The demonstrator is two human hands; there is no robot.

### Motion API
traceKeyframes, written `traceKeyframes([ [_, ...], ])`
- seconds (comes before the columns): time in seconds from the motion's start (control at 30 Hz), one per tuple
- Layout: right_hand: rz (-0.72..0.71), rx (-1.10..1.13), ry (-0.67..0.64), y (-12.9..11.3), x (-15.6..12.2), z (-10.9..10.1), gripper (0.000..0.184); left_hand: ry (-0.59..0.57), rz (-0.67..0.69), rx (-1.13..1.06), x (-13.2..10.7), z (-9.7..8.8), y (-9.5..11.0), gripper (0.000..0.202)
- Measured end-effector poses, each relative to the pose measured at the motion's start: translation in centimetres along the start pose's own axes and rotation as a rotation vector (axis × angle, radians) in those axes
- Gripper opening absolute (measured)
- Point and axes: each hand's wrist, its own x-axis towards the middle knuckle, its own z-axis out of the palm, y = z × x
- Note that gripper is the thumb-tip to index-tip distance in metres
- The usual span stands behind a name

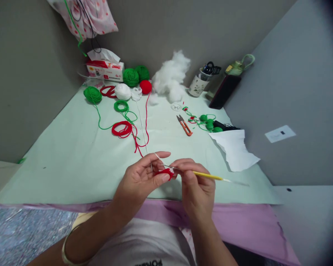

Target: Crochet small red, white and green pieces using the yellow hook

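My left hand pinches a small red crocheted piece between thumb and fingers, with white yarn looped over its forefinger. My right hand is closed on a yellow crochet hook, whose tip is at the red piece. Both hands are above the near edge of the pale green table. Red and white strands run from the piece up toward the yarn balls at the back.
Green yarn balls, a white ball and a red ball lie at the back beside a tissue box and white stuffing. Orange snips, small green pieces, white paper and a cup of tools sit right.
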Motion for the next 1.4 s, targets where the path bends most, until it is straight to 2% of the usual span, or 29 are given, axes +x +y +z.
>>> traceKeyframes([
  [0.1,0.155,0.205,0.026,-0.1,0.5,0.1,0.015,-0.002,-0.028,-0.001,0.0,0.0,0.6,0.03],
  [0.17,0.22,0.265,0.02,-0.2,0.8,0.0,0.018,-0.007,-0.046,0.004,0.0,-0.1,0.8,0.03],
  [0.33,0.22,0.238,-0.027,-0.7,1.0,-0.5,0.023,-0.01,-0.081,0.015,-0.1,-0.3,0.9,0.029],
  [0.5,0.078,0.041,-0.057,-1.0,0.3,-0.8,0.022,-0.007,-0.086,0.023,-0.1,-0.3,0.9,0.028],
  [0.77,-0.282,-0.347,-0.159,-1.3,-0.6,-1.2,0.026,0.022,-0.031,0.048,-0.1,-0.1,0.7,0.026],
  [0.93,-0.407,-0.525,-0.228,-1.3,-0.8,-1.7,0.029,0.028,0.005,0.068,-0.1,0.1,0.7,0.029],
  [1.07,-0.476,-0.601,-0.23,-0.9,-1.1,-1.6,0.028,0.045,0.015,0.032,0.0,0.1,0.5,0.032],
  [1.13,-0.465,-0.556,-0.189,-0.8,-1.1,-1.3,0.028,0.038,0.007,0.016,0.0,0.1,0.5,0.034],
  [1.27,-0.291,-0.374,-0.071,-1.0,-0.9,-0.8,0.023,0.02,-0.017,0.012,-0.1,0.0,0.7,0.031],
  [1.33,-0.235,-0.315,-0.05,-1.0,-0.8,-0.6,0.022,0.026,-0.03,0.018,-0.2,0.0,0.8,0.03],
  [1.4,-0.237,-0.306,-0.058,-1.0,-0.7,-0.6,0.021,0.039,-0.032,0.027,-0.3,-0.1,0.8,0.03],
])
